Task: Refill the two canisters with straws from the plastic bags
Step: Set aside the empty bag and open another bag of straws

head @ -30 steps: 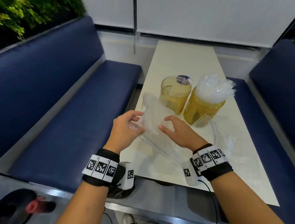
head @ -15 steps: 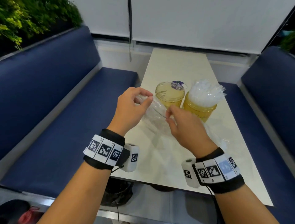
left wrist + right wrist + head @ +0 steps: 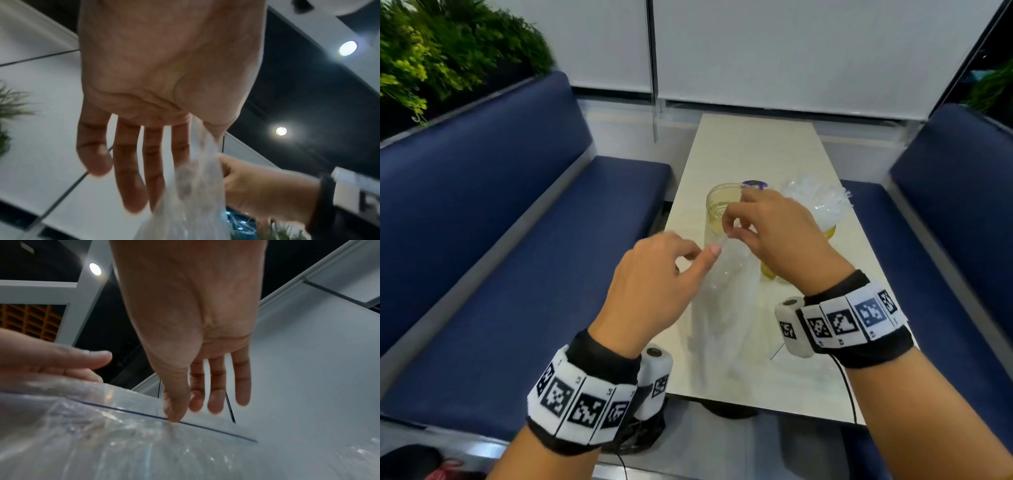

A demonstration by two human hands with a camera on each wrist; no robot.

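Far left, a navy blue upholstered booth seat (image 3: 524, 260) runs along the left edge of the cream rectangular table (image 3: 753, 147), with green foliage (image 3: 431, 51) above its backrest.

The left hand (image 3: 657, 284) is raised over the near left part of the table. In the head view its thumb and forefinger are drawn together at the top edge of the clear plastic zip bag (image 3: 726, 301); in the left wrist view the remaining fingers (image 3: 131, 162) hang nearly straight and the bag film (image 3: 195, 186) passes between thumb and palm. Contact appears to be a light pinch, but blur prevents full confirmation.

The bag hangs from both hands down to the table's near edge. Its contents cannot be resolved. A dark zip line (image 3: 185, 421) crosses its mouth.

Behind the bag stands 1 open amber transparent canister (image 3: 717, 209), near the table's centre, with no straws showing at its rim. A purple-marked round lid (image 3: 755, 185) sits just beyond it.

The right hand (image 3: 774, 236) pinches the bag's top edge between thumb and forefinger, the other fingers (image 3: 216, 386) extended loosely.

To its right, a 2nd amber canister (image 3: 828, 231) is packed with clear wrapped straws (image 3: 815, 202), standing upright toward the table's right edge.

A 2nd navy seat (image 3: 945, 240) lies far right.
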